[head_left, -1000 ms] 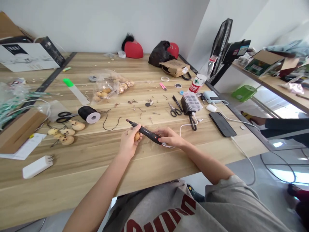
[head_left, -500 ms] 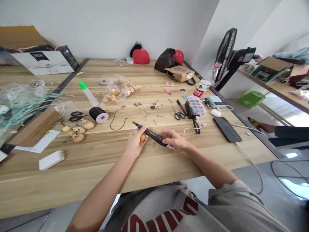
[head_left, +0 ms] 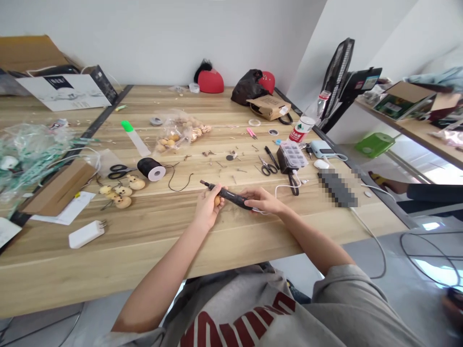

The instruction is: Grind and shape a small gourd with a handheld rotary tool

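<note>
Black pen-shaped rotary tool with a brown tip (head_left: 233, 196) lies across the person's two hands, just above the near part of the pale wooden table (head_left: 253, 246), its tip pointing left and away from the body. From where I stand, the left hand (head_left: 209, 206) is curled around a small rounded tan object (head_left: 217, 200), mostly hidden by the fingers, with its thumb against the tool's front part. The right hand (head_left: 261, 200) grips the tool's rear end, fingers wrapped near a small red light, and a white cord shows just behind that end.

To the left, a spool of black thread (head_left: 145, 167) rests on its side, with four tan gourd-shaped figures (head_left: 123, 202) bunched near it. Black-handled scissors (head_left: 268, 169) lie beyond the right hand, beside a dark box with a clear compartmented top (head_left: 291, 155). Farther back, a clear plastic bag (head_left: 181, 137) holds more round tan pieces. Short brown bits (head_left: 241, 170) are scattered between bag and hands.
</note>
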`<state>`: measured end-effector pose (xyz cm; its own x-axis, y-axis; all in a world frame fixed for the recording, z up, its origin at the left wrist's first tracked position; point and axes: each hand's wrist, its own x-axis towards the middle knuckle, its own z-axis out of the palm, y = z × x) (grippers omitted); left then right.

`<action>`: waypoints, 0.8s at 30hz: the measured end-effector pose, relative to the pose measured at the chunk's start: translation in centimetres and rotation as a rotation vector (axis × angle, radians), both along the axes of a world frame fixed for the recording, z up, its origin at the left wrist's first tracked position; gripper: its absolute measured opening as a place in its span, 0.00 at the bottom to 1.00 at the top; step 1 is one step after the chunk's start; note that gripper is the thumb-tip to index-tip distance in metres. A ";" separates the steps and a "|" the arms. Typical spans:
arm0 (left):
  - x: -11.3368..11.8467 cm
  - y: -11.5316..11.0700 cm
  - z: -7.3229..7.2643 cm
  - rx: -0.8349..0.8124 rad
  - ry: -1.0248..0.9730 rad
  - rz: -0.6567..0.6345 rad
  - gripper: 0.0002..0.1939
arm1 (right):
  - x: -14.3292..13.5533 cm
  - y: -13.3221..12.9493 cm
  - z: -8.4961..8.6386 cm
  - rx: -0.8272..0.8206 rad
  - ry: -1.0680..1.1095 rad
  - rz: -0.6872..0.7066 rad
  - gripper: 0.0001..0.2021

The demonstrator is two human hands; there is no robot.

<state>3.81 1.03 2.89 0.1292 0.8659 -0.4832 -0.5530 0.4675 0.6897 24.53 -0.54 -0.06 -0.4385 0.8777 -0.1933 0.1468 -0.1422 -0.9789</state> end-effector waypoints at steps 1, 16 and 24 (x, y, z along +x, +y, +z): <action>0.0 0.0 0.0 -0.004 -0.008 0.005 0.11 | 0.1 0.0 0.1 0.012 -0.007 0.000 0.23; -0.1 0.9 0.1 -0.044 -0.155 0.004 0.15 | 2.2 0.8 1.7 0.046 -0.012 -0.041 0.19; -0.1 1.0 0.0 -0.074 -0.227 -0.054 0.11 | 1.8 0.3 2.3 0.175 -0.032 -0.102 0.18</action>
